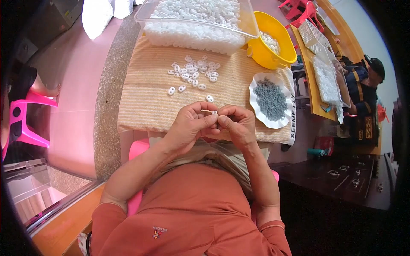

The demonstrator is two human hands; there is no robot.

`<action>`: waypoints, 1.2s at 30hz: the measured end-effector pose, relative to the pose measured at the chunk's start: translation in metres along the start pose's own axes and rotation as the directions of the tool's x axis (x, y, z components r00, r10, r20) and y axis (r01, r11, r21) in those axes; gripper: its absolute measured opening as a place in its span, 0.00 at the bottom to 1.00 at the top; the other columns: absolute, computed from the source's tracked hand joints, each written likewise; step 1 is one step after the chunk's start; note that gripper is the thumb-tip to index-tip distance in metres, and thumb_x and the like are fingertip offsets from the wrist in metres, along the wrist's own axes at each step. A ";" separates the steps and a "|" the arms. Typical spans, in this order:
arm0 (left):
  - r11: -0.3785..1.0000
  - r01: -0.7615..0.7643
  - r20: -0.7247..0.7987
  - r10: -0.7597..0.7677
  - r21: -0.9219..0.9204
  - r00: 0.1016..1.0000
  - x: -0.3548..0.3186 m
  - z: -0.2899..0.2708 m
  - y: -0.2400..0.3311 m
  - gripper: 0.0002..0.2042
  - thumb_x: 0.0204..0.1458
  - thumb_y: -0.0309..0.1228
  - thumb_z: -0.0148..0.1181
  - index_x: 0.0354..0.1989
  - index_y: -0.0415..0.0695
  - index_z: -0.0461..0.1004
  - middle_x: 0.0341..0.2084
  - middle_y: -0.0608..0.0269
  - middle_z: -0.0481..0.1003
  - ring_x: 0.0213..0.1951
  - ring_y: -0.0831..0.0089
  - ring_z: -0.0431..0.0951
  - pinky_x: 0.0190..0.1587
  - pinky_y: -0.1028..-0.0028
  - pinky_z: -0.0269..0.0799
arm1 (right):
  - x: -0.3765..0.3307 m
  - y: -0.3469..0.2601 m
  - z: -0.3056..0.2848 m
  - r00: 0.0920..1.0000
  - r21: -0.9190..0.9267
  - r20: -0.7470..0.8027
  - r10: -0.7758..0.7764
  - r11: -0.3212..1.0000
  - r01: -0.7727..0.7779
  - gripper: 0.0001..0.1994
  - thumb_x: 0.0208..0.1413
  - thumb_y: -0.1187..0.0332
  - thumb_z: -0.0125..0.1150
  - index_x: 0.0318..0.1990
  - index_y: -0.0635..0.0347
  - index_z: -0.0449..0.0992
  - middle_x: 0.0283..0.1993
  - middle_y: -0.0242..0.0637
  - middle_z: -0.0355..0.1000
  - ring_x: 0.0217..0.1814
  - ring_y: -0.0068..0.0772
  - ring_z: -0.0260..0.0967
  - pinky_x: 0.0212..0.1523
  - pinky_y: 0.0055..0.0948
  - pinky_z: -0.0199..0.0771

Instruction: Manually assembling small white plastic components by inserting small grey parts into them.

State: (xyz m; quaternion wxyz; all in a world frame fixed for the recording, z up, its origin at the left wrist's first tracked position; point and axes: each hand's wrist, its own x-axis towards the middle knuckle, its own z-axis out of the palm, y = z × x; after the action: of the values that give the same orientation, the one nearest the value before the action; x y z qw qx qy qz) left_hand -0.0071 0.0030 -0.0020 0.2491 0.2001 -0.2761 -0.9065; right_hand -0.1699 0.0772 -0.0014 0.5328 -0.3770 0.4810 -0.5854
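Above the near edge of a striped cloth-covered table (145,98), my two hands meet at the fingertips. My left hand (188,129) pinches a small white plastic piece (214,113) between thumb and fingers. The right hand (239,129) is closed in a pinch right against it; whatever lies between its fingertips is too small and covered to make out. Just beyond my fingers lies one white oval piece with two dark holes (209,98). Farther back is a loose spread of similar white two-hole pieces (195,75). A white scalloped plate (253,112) of small grey screw-like parts sits right of my right hand.
At the back of the table stands a large clear bin (192,26) full of white pieces. Beside it is a yellow bucket (267,59) with more white pieces. A person (363,83) works at another table on the right. A pink stool (30,123) stands left.
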 end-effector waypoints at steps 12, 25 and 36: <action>1.000 -0.015 -0.105 0.015 0.000 0.994 0.000 -0.001 0.000 0.10 0.53 0.23 0.59 0.43 0.38 0.72 0.33 0.61 0.77 0.32 0.77 0.78 0.35 0.80 0.78 | 0.000 -0.002 0.003 1.000 -0.036 -0.026 0.011 0.999 -0.012 0.05 0.58 0.73 0.58 0.38 0.67 0.75 0.35 0.30 0.73 0.35 0.17 0.68 0.38 0.17 0.70; 1.000 0.014 -0.187 -0.014 -0.006 0.982 0.002 -0.003 0.000 0.10 0.53 0.21 0.59 0.44 0.35 0.73 0.34 0.60 0.77 0.33 0.77 0.79 0.37 0.80 0.78 | 0.003 0.006 -0.001 0.996 -0.137 -0.087 0.006 0.990 -0.018 0.04 0.58 0.75 0.58 0.36 0.67 0.74 0.35 0.29 0.72 0.36 0.16 0.68 0.39 0.16 0.69; 0.999 0.023 -0.184 -0.017 0.032 0.983 0.004 -0.007 -0.002 0.10 0.53 0.21 0.59 0.43 0.35 0.73 0.33 0.58 0.77 0.33 0.76 0.79 0.38 0.80 0.78 | 0.004 0.006 -0.001 0.995 -0.155 -0.095 0.008 0.988 -0.022 0.04 0.57 0.75 0.59 0.36 0.67 0.74 0.36 0.29 0.72 0.37 0.16 0.67 0.39 0.16 0.68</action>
State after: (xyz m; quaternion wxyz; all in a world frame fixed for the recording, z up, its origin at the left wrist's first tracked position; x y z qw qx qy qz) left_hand -0.0076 -0.0009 -0.0091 0.2607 0.2897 -0.2651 -0.8819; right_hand -0.1698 0.0736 -0.0077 0.4829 -0.3859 0.5525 -0.5591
